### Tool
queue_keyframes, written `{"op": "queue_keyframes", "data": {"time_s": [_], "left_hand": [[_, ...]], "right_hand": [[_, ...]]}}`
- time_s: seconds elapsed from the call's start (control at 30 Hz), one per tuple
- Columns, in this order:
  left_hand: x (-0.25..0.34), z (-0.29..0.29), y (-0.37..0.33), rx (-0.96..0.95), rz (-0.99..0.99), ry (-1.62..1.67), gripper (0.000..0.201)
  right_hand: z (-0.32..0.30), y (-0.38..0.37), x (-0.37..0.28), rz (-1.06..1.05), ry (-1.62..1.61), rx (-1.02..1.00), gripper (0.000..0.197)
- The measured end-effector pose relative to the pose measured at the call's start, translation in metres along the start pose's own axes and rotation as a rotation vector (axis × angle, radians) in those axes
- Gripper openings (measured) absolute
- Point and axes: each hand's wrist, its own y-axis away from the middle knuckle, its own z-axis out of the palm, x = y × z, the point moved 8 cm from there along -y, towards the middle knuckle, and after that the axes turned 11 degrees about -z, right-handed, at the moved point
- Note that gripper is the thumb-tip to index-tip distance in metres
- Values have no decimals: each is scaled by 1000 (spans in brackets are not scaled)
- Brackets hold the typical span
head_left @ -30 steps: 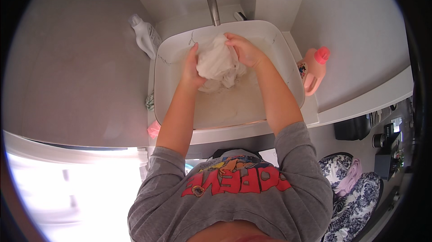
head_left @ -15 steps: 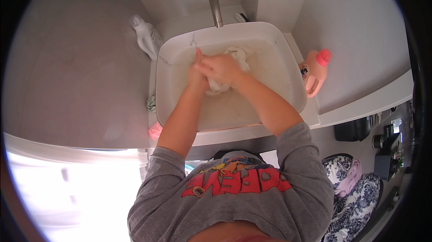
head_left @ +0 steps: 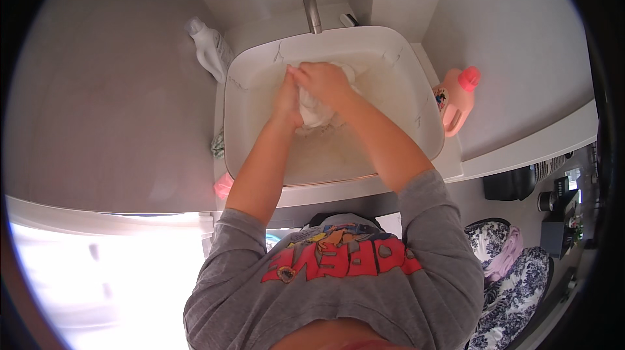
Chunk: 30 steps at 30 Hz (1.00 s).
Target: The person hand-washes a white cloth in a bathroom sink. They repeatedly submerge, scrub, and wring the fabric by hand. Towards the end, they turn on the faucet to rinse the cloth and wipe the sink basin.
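Clearly, we have both bare hands over the wide white sink with rounded corners and fine grey veining (head_left: 254, 57), with a bunched, soft, wet-looking white cloth (head_left: 317, 114) caught between them. The cloth sits a little left of the sink's middle, at the cloudy, pale water (head_left: 332, 161), with part of it showing beyond our right hand.

Our left hand (head_left: 288, 99) is cupped along the cloth's left side, fingers pointing toward the faucet, probably to give the bundle a wall to press against. Our right hand (head_left: 325, 82) is closed over the top, its fingers bent and reaching across to meet the left fingertips, which would keep loose folds from slipping away. (How hard either hand squeezes we cannot tell, as the palms are hidden.)

Straight beyond our hands stands the slim brushed-metal faucet (head_left: 310, 5), placed, we suppose, so its stream lands inside the sink. A white plastic bottle with a handle (head_left: 209, 51) stands just beside the left rim, and a pink plastic bottle with a brighter pink cap (head_left: 459, 99) beside the right one, presumably kept there to be within easy reach without crowding our arms.
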Motion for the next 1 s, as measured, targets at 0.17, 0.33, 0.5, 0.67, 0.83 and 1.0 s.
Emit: {"op": "queue_keyframes", "data": {"time_s": [0.17, 0.33, 0.5, 0.67, 0.83, 1.0], "left_hand": [[-11, 45, 29, -74, -82, -619, 60], [10, 35, 32, 110, 142, -1037, 49], [48, 18, 42, 179, 395, -365, 36], [61, 3, 49, 272, 566, -104, 37], [67, -7, 45, 239, 623, 3, 37], [67, -5, 32, -27, 393, 106, 38]], "right_hand": [[-12, 8, 58, 326, -391, -58, 52], [-2, 11, 70, 400, -725, -137, 53], [-2, 15, 80, 242, -560, -293, 44], [-9, 19, 56, 72, -330, -407, 36], [-16, 11, 60, -50, -90, -302, 24], [-37, 1, 67, 60, -414, -1, 19]]}}
